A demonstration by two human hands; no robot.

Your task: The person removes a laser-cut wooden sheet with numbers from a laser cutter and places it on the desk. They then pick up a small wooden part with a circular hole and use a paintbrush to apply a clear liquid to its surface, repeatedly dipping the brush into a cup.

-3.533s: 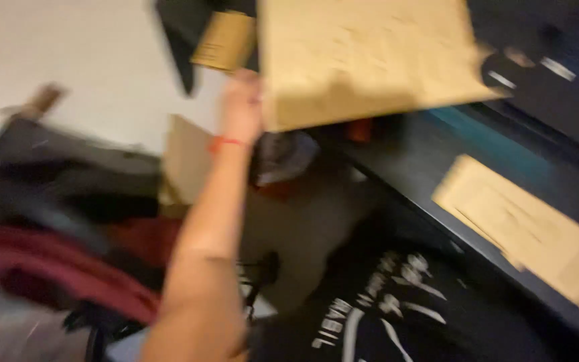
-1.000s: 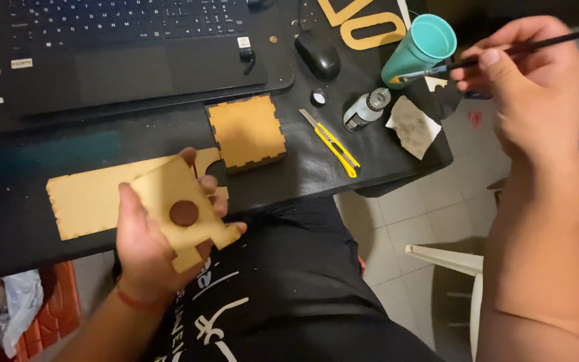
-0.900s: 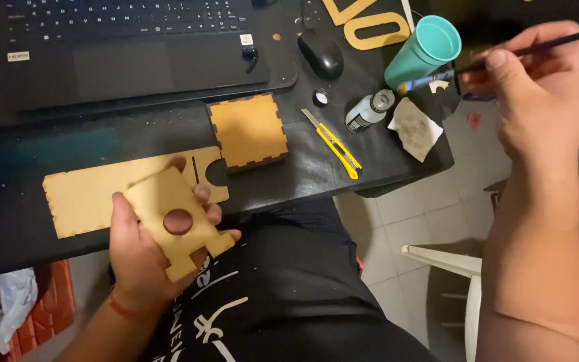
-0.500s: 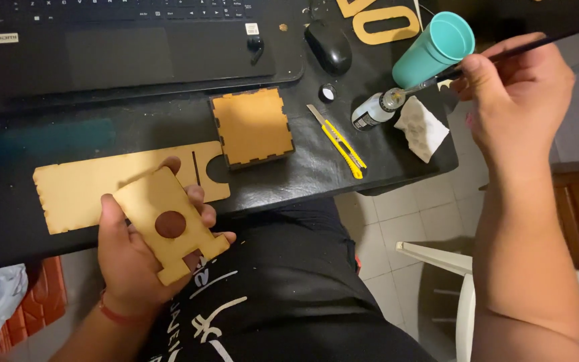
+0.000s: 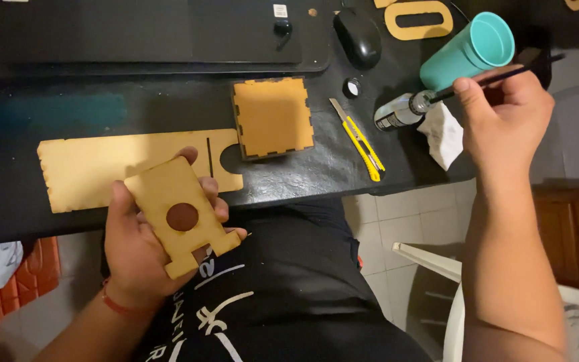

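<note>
Warm, dim indoor light falls from above, leaving the black desk [image 5: 28, 114] nearly featureless, with a faint sheen right of the square wooden box [image 5: 273, 117]. The frame is sharp around that box. Below the desk the floor sinks into shadow.

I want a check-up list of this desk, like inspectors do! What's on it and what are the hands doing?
Surface: black desk, dark and a bit scuffed.
Job's things: small wooden panel with a round hole; thin brush, its tip at a small bottle.
Clutter: long wooden panel, square wooden box, yellow utility knife, teal cup, crumpled white tissue, black mouse, laptop.
Hands: left hand holds the small panel; right hand pinches the brush.
Cables: nothing seen.
Surroundings: tiled floor, white chair.
</note>
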